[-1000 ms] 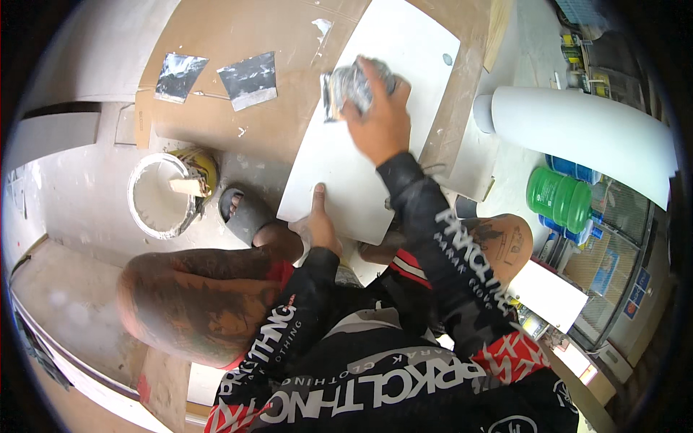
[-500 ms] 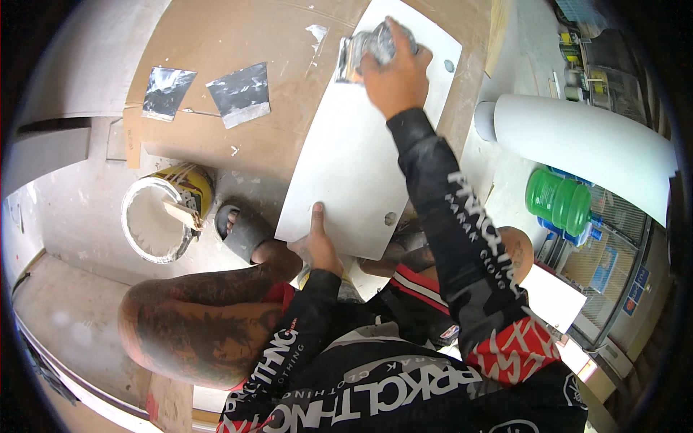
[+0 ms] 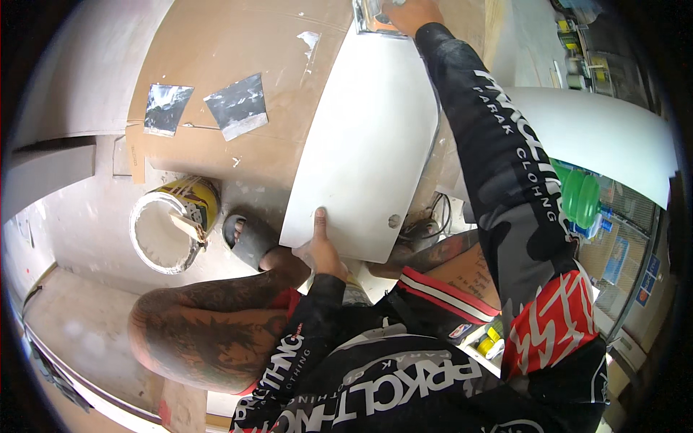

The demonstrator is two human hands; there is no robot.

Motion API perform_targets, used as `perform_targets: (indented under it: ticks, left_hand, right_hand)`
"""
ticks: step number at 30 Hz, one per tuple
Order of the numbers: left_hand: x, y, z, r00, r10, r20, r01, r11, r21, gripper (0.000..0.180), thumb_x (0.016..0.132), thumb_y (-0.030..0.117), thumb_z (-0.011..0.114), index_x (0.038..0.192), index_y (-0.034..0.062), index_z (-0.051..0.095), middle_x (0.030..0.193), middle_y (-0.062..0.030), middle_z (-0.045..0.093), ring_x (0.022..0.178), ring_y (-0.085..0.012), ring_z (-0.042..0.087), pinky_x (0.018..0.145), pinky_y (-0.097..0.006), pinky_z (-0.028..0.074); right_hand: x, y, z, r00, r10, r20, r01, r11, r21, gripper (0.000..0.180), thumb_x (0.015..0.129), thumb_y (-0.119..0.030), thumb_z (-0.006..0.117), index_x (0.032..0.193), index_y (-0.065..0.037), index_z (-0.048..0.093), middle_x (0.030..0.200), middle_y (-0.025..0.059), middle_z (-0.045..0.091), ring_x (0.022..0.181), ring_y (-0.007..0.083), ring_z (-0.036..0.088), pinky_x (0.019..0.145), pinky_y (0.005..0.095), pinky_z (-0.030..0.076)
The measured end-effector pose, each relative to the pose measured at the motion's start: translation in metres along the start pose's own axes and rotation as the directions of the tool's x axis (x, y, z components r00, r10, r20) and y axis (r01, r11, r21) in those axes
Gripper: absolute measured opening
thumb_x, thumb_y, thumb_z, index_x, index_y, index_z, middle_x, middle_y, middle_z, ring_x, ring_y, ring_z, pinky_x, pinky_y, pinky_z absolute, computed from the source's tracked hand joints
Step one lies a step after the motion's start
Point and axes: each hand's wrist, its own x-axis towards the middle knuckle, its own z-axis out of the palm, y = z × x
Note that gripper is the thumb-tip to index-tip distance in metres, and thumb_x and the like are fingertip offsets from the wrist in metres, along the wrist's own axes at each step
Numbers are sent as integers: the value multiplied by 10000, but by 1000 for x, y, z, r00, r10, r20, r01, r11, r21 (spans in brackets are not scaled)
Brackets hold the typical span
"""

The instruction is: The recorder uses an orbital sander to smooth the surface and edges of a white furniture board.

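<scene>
A long white panel (image 3: 361, 137) with holes near its end lies slanting ahead of me. My left hand (image 3: 320, 251) grips its near edge, thumb on top and the other fingers hidden below. At the panel's far end, my right hand (image 3: 415, 14) is closed on a silver-grey hand sander (image 3: 377, 16) with a rectangular base, partly cut off by the upper edge of the picture. The sander appears to rest on the panel's surface.
Brown cardboard (image 3: 281, 50) spreads beneath the panel, with two dark, white-smeared sheets (image 3: 237, 106) on it. A bucket (image 3: 159, 231) of whitish paste with a flat stick (image 3: 189, 226) stands left. To the right are a large white curved piece (image 3: 599, 137) and a green water jug (image 3: 580, 195).
My right hand has pushed the sander farther away along the panel to its far end, the arm stretching out. My left hand keeps its grip on the near edge.
</scene>
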Motion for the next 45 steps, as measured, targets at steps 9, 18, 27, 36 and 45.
perform_targets:
  ticks: [9, 18, 27, 36, 45]
  left_hand:
    - [-5, 3, 3, 999, 38, -3, -37, 990, 134, 598, 909, 303, 792, 1291, -92, 555, 1168, -141, 650, 965, -232, 664, 821, -398, 576]
    - [-3, 1, 1, 999, 9, 36, -15, 989, 147, 594, 943, 359, 744, 1325, -47, 537, 1203, -121, 633, 1014, -235, 652, 845, -405, 565]
    - [-7, 2, 3, 999, -53, 12, 51, 984, 173, 607, 926, 389, 760, 1338, 7, 531, 1192, -90, 635, 1020, -234, 648, 828, -399, 553]
    - [4, -1, -9, 999, -15, 37, 8, 984, 178, 593, 930, 402, 754, 1322, 11, 542, 1181, -89, 644, 1006, -229, 654, 812, -399, 560]
    - [-10, 8, 1, 991, -111, 72, 102, 988, 113, 603, 931, 406, 752, 1314, -10, 542, 1197, -93, 638, 1028, -231, 649, 846, -404, 556]
  right_hand:
    - [-28, 31, -52, 887, -338, 314, 400, 903, -155, 930, 702, -204, 806, 1495, -28, 354, 1418, 291, 506, 1304, 419, 511, 1101, 418, 428]
    - [-81, 22, -78, 700, -559, 445, 615, 789, 23, 657, 767, 39, 651, 1389, -93, 487, 1315, 203, 566, 1202, 384, 585, 1005, 409, 479]
    - [-60, 39, -83, 667, -598, 445, 646, 762, 57, 608, 796, 26, 677, 1364, -119, 516, 1238, 169, 595, 1169, 372, 598, 977, 421, 485]
    - [-74, 15, -76, 508, -702, 500, 778, 622, 83, 585, 812, -22, 699, 1360, -118, 520, 1222, 163, 586, 1127, 380, 607, 955, 438, 487]
    - [-80, 26, -60, 596, -643, 480, 722, 691, 29, 665, 799, 1, 684, 1415, -155, 490, 1300, 162, 567, 1121, 383, 625, 954, 435, 523]
